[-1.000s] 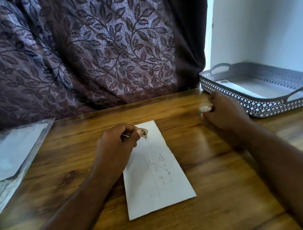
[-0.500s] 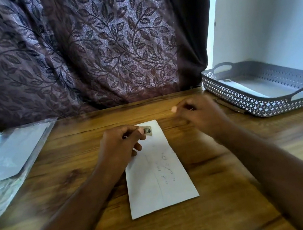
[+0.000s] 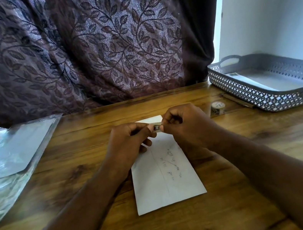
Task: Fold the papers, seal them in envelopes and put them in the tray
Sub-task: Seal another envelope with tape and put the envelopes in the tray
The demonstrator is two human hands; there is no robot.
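While the white envelope (image 3: 165,177) lies flat on the wooden tabletop (image 3: 255,157), handwriting facing up, I hold a short patterned tape strip (image 3: 156,127) just above its far end. My left grip (image 3: 129,141) and right grip (image 3: 185,127) are each clamped on one end of the strip, fingers curled, with the two hands almost touching. My hands hide the far end of the envelope, so I cannot tell how the flap sits.

The tape roll (image 3: 217,107) stands on the tabletop just right of my right grip, near a pen (image 3: 237,100) that lies along the foot of the grey perforated tray (image 3: 264,95). What looks like another envelope (image 3: 262,83) lies flat inside the tray. A clear plastic sleeve (image 3: 11,151) holding paper rests well apart at the left edge, in front of a leaf-patterned curtain (image 3: 83,45).

I judge this to be the sealing step for this envelope, with the folding apparently done and the trip to the tray still ahead. The next move calls for keeping the strip taut and level, lowering it squarely onto the far edge, and pressing it down with a fingertip. The envelope must not shift or crease while I do that. After that, it needs lifting and carrying right, over the tray's rim.
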